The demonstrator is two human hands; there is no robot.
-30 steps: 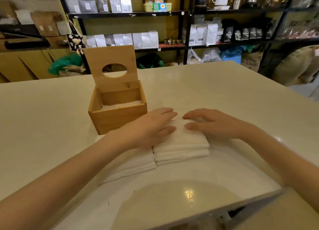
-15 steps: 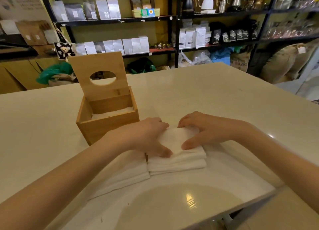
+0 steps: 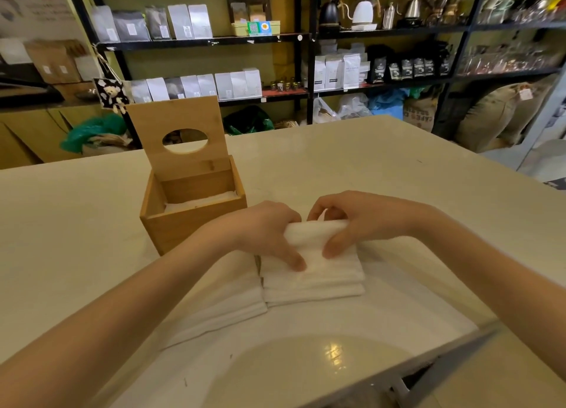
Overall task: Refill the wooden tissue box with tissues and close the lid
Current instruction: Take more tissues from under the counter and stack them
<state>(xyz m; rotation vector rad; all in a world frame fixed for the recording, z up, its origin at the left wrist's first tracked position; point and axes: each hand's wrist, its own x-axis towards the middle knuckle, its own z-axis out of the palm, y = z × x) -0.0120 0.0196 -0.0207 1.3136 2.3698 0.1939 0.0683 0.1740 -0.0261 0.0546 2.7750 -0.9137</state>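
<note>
Both hands are on the same bunch of tissues here: the left hand [image 3: 263, 233] is curled over the left end of the top bundle of tissues [image 3: 315, 248], fingers tucked behind the far edge and thumb pressed down on the near face, so it's closed on it in a pinch. The right hand [image 3: 361, 220] mirrors that on the right end, fingers hooked over the far edge, thumb on the front, also closed around the bundle. The far edge of that bundle is tilted up off the rest while the near part still touches the stack of tissues [image 3: 312, 288] underneath. Just left of that stack, touching it, there's a second flat pile of tissues [image 3: 226, 309], partly hidden under the left forearm. Farther out to the left and a bit beyond the hands sits the wooden tissue box [image 3: 196, 223], near the left hand but apart from it, with some white tissue already lying low inside. Its lid [image 3: 180, 134] stands upright at the far side of the box, with an oval hole through it. Everything's on a pale table [image 3: 398, 174], and behind it are dark shelves [image 3: 202, 41] with bags and kettles.
</note>
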